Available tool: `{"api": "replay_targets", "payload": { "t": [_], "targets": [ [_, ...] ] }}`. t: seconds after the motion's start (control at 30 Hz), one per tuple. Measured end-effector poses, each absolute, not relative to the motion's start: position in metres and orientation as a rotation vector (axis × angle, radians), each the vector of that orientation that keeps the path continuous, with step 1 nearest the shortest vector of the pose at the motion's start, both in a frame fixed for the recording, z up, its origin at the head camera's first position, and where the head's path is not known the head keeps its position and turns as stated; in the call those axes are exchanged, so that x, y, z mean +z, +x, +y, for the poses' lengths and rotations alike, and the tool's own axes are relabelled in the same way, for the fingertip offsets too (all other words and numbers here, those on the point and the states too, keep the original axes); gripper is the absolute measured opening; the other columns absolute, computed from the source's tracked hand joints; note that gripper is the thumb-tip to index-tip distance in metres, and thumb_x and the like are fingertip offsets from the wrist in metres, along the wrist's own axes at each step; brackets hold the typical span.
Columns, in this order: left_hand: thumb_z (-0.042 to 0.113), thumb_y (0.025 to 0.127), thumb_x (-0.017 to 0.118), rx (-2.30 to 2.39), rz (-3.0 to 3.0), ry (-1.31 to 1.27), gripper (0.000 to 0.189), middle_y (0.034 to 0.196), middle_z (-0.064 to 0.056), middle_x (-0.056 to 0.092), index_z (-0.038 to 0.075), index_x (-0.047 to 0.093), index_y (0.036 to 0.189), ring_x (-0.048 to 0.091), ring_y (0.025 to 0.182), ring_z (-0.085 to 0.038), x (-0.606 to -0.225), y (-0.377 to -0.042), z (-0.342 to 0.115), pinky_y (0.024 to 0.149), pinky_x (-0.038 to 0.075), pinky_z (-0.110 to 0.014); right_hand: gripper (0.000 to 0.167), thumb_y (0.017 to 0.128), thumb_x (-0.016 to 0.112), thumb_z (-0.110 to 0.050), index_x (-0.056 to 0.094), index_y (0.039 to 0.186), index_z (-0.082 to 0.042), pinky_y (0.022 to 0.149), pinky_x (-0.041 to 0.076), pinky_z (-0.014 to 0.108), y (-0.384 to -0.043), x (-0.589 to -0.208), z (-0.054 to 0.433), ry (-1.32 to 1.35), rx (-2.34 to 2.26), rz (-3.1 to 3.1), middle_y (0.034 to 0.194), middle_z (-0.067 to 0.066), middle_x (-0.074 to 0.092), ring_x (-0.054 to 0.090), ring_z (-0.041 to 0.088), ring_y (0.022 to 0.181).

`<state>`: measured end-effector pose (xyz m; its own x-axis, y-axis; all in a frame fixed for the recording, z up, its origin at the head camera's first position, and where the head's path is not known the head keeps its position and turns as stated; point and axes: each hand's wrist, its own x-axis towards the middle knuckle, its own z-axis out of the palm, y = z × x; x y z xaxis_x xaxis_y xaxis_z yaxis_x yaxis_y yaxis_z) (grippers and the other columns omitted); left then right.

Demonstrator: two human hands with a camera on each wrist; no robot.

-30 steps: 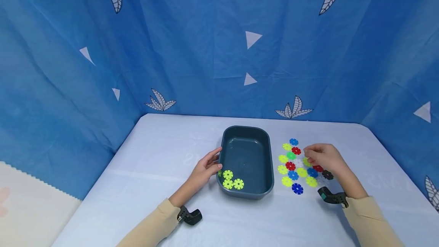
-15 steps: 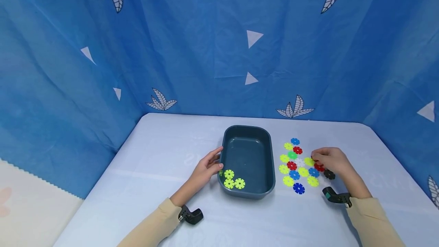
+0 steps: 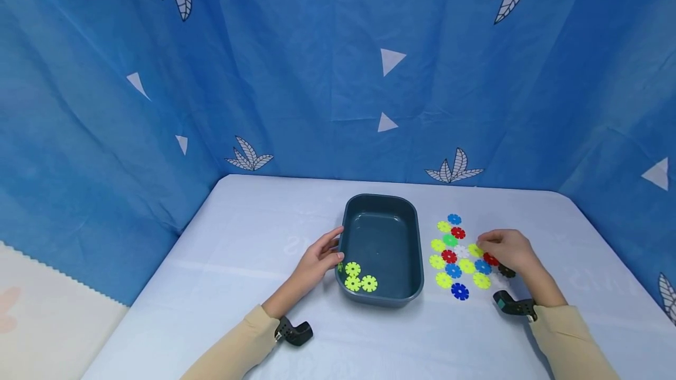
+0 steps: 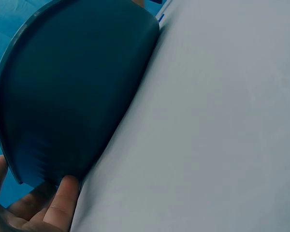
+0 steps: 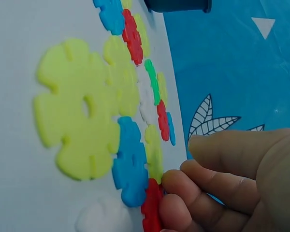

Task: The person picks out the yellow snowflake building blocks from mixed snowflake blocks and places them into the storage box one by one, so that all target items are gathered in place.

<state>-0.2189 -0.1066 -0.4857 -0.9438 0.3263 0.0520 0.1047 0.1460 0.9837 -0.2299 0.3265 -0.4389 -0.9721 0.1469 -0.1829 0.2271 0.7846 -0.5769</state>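
My left hand (image 3: 310, 264) rests at the left side of a dark blue-grey plastic basin (image 3: 418, 233). Its fingers (image 4: 63, 203) touch the outer wall in the left wrist view. Yellow notched plastic discs (image 3: 369, 283) lie in the basin's near left corner. My right hand (image 3: 509, 248) is low over the right side of a patch of similar discs. Its fingertips are by a yellow disc (image 3: 475, 250) and a red disc (image 5: 152, 205); no disc shows clearly held between them. In the right wrist view the thumb (image 5: 222, 152) stands apart from the curled fingers.
Loose discs in yellow, red, light blue (image 3: 453, 271), green (image 3: 450, 240), white, dark blue (image 3: 460, 291) and black (image 3: 506, 271) lie right of the basin. A white cloth covers the table (image 3: 253, 221). Blue patterned curtains (image 3: 317, 75) hang behind and beside it.
My right hand has moved slightly right and down over the discs, its fingertips settling beside the yellow disc. The left hand stays at the basin.
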Motion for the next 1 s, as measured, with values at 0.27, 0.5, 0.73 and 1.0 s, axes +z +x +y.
{"api": "replay_targets", "payload": {
  "t": [0.27, 0.5, 0.73, 1.0],
  "targets": [
    [0.015, 0.099, 0.060, 1.899, 2.242, 0.423, 0.061, 0.156, -0.023, 0.046, 0.019, 0.041, 0.157, 0.052, 0.139, -0.041, -0.4867, -0.2189, -0.1066, 0.104, 0.057, -0.044, 0.045, 0.090, 0.075, -0.020, 0.065, 0.122, 0.009, 0.068, 0.055, 0.028, -0.2291, -0.4434, 0.3224, 0.280, -0.924, 2.868, 0.106, 0.025, 0.067, 0.059, 0.029, 0.091],
    [0.016, 0.099, 0.061, 1.894, 2.241, 0.418, 0.060, 0.156, -0.023, 0.046, 0.020, 0.042, 0.157, 0.052, 0.139, -0.040, -0.4872, -0.2187, -0.1066, 0.104, 0.057, -0.045, 0.042, 0.086, 0.079, -0.015, 0.066, 0.118, 0.009, 0.067, 0.051, 0.026, -0.2290, -0.4454, 0.3194, 0.226, -0.884, 2.890, 0.097, 0.019, 0.064, 0.054, 0.028, 0.088],
    [0.015, 0.100, 0.060, 1.899, 2.236, 0.422, 0.060, 0.156, -0.023, 0.046, 0.020, 0.041, 0.157, 0.052, 0.139, -0.041, -0.4864, -0.2184, -0.1071, 0.104, 0.057, -0.045, 0.041, 0.085, 0.079, -0.013, 0.068, 0.118, 0.009, 0.069, 0.052, 0.028, -0.2289, -0.4445, 0.3176, 0.203, -0.837, 2.896, 0.097, 0.019, 0.065, 0.054, 0.029, 0.089],
    [0.014, 0.100, 0.060, 1.890, 2.254, 0.409, 0.060, 0.156, -0.022, 0.046, 0.020, 0.042, 0.157, 0.051, 0.140, -0.041, -0.4843, -0.2176, -0.1067, 0.105, 0.056, -0.047, 0.043, 0.084, 0.080, -0.016, 0.067, 0.117, 0.009, 0.069, 0.051, 0.028, -0.2292, -0.4431, 0.3175, 0.219, -0.833, 2.872, 0.095, 0.017, 0.062, 0.053, 0.029, 0.089]
  ]
}}
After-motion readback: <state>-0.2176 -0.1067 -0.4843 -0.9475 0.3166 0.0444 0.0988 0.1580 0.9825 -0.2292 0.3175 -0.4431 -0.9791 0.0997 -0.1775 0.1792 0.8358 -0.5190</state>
